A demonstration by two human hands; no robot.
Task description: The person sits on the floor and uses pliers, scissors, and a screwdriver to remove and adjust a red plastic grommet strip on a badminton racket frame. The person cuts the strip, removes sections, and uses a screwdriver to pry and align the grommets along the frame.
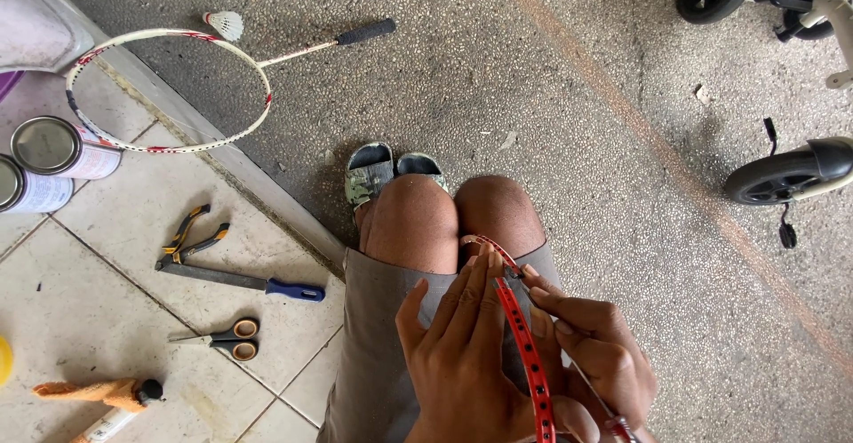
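The red, hole-studded racket frame rim (524, 341) runs lengthwise from the knees back between both grips, the left hand (462, 354) clamped flat against its left side, the right hand (595, 345) pinching a thin metal tool (582, 376) just right of it, with bare concrete floor (622, 141) ahead.

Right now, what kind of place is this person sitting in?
Probably an outdoor step or porch at a home, used for fixing rackets. A tiled floor meets rough concrete ground, with a badminton racket, pliers and scissors lying about.
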